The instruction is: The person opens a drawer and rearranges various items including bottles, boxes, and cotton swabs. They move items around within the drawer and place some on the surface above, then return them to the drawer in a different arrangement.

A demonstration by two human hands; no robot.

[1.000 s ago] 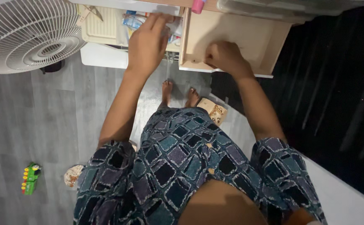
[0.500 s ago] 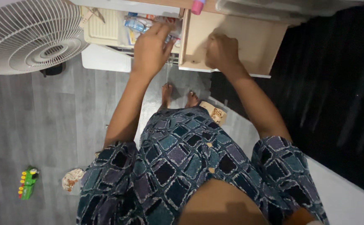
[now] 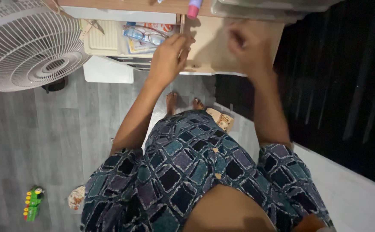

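I look down at an open light-wood drawer [image 3: 213, 56] under a desk edge. My left hand [image 3: 169, 58] rests at the wooden divider [image 3: 182, 25] between two sections, fingers curled, and I cannot tell whether it holds anything. The left section holds a cream tray [image 3: 104, 36], a pair of glasses [image 3: 146, 36] and some packets. My right hand [image 3: 247, 45] is blurred above the bare right section, fingers bent; nothing shows in it.
A large white fan [image 3: 22, 47] stands at the left. A pink cylinder [image 3: 194, 8] sits on the desk edge above the drawer. On the grey floor lie a green toy train [image 3: 32, 203], a small patterned item [image 3: 76, 198] and a tan slipper [image 3: 222, 119] by my feet.
My left hand has drawn back out of the left section to the divider, uncovering the glasses. My right hand has risen from the drawer front and moved right and up.
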